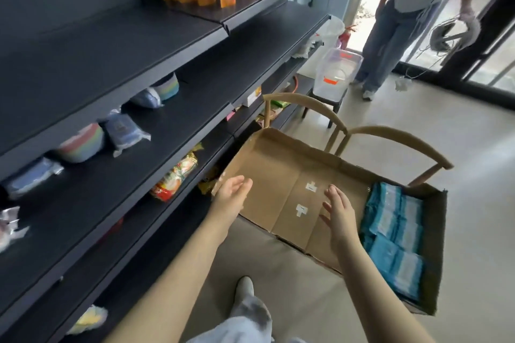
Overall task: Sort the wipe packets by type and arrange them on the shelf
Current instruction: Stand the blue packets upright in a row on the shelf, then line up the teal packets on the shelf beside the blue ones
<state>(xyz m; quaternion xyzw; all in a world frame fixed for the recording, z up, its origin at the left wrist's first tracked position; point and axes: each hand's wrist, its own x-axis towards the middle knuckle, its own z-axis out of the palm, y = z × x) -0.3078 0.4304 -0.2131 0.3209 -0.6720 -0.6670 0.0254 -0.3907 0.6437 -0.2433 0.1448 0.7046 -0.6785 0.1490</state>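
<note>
Two bare hands reach over a shallow open cardboard box (301, 145). The left hand (232, 192) is at the box's left rim, fingers straight and holding nothing. The right hand (338, 214), fingers spread and empty, is over the bare middle of the box floor. Blue wipe packets (395, 231) lie packed against the box's right wall. On the left, the dark shelf (92, 189) carries spaced-out wrapped packets (125, 131) towards its back, with its front edge bare.
</note>
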